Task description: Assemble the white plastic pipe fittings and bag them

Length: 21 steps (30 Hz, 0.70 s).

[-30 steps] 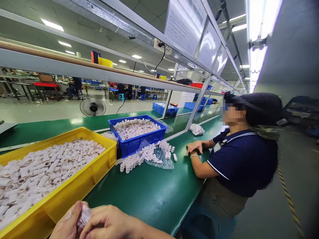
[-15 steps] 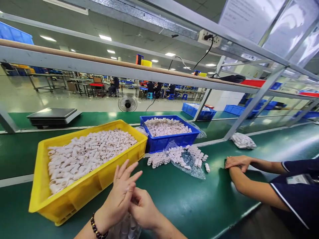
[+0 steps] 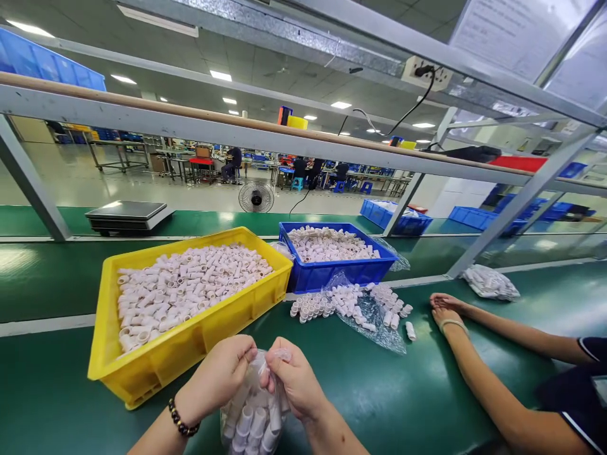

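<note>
A clear plastic bag [image 3: 253,417] full of white pipe fittings is below my hands at the bottom centre. Its gathered top is pinched by my left hand [image 3: 227,366], fingers closed, with a beaded bracelet on the wrist. Beside it my right hand [image 3: 296,379] is also closed on the bag's neck, a twist of film showing above the fingers. Just beyond my hands stands a yellow crate [image 3: 165,351] heaped with loose white pipe fittings [image 3: 190,291]. Behind and right of it, a blue crate [image 3: 341,273] holds more of the same.
Loose fittings [image 3: 348,300] lie on and around a flat plastic bag [image 3: 379,332] on the green table [image 3: 360,404]. At right a co-worker's hands [image 3: 446,309] rest near a filled bag [image 3: 490,282]. A scale [image 3: 128,215] stands at back left, with metal shelf posts [image 3: 512,208] along the bench.
My left hand, earlier spread with fingers raised, has closed on the bag's top beside my right hand. The view has shifted left. The co-worker's hands have changed position.
</note>
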Each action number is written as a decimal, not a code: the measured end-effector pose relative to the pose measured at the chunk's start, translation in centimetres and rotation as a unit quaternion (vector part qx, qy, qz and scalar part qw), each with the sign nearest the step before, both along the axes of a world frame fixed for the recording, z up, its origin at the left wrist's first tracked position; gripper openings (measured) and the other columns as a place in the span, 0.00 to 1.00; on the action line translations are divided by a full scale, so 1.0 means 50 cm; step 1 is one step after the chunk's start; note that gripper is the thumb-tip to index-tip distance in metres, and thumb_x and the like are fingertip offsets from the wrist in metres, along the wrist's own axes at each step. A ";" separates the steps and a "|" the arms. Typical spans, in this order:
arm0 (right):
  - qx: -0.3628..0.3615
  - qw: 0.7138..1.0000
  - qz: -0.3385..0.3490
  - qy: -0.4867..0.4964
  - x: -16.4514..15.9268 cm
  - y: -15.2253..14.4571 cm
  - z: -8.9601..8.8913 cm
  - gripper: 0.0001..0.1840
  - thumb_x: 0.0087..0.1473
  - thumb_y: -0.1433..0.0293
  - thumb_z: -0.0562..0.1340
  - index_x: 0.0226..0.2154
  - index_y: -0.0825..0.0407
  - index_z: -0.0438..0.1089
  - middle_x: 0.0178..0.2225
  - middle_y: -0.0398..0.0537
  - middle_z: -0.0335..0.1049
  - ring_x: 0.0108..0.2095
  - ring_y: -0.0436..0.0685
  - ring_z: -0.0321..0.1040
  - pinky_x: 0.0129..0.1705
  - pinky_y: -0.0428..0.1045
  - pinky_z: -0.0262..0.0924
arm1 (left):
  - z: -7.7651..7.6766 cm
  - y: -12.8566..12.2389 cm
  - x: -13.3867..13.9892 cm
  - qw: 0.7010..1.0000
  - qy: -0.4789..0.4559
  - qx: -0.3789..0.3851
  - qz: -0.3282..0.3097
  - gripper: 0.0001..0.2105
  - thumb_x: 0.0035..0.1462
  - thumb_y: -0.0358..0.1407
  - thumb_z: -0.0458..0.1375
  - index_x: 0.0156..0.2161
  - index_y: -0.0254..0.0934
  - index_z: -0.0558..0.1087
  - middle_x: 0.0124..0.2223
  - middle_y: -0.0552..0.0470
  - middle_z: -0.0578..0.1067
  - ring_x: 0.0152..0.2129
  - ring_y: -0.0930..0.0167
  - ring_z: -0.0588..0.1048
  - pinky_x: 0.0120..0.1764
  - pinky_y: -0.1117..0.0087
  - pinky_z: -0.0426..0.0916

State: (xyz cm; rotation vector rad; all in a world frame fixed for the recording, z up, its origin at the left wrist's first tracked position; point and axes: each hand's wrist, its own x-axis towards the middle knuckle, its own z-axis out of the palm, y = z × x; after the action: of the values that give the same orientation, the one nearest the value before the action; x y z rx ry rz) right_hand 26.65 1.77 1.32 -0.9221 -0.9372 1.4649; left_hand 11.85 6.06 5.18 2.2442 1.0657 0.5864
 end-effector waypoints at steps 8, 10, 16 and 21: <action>-0.012 0.999 -0.004 0.043 0.003 -0.005 0.006 0.17 0.38 0.68 0.67 0.19 0.54 0.57 0.16 0.39 0.64 0.17 0.44 0.57 0.21 0.41 0.49 | -0.050 -0.081 0.009 0.995 -0.085 0.050 -0.009 0.10 0.55 0.33 0.47 0.25 0.39 0.65 0.22 0.52 0.69 0.20 0.72 0.66 0.24 0.73 0.57; -0.013 0.999 0.012 0.051 0.010 -0.009 0.010 0.18 0.34 0.70 0.69 0.19 0.54 0.56 0.19 0.40 0.65 0.20 0.45 0.59 0.24 0.42 0.51 | -0.055 -0.084 0.005 0.994 -0.100 0.038 -0.034 0.09 0.54 0.33 0.48 0.24 0.39 0.67 0.23 0.52 0.69 0.21 0.72 0.66 0.25 0.74 0.58; 0.019 0.997 0.066 -0.038 0.026 -0.013 0.031 0.17 0.33 0.73 0.68 0.19 0.54 0.56 0.22 0.39 0.62 0.22 0.45 0.56 0.25 0.42 0.49 | -0.049 -0.058 0.006 0.970 -0.219 -0.108 0.013 0.13 0.50 0.31 0.52 0.43 0.40 0.66 0.39 0.49 0.70 0.31 0.70 0.68 0.33 0.71 0.63; 0.040 0.984 0.063 -0.163 0.023 -0.021 0.057 0.11 0.37 0.77 0.61 0.24 0.53 0.56 0.22 0.37 0.59 0.22 0.44 0.54 0.24 0.41 0.48 | -0.071 -0.041 0.040 0.924 -0.312 -0.221 0.000 0.08 0.48 0.27 0.51 0.35 0.37 0.66 0.33 0.52 0.70 0.30 0.70 0.68 0.34 0.71 0.62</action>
State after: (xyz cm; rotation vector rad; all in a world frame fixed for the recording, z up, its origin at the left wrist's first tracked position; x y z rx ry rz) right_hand 27.80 0.74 4.15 -1.0789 -1.3056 1.3946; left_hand 13.83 4.02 1.63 1.5080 0.7655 0.8814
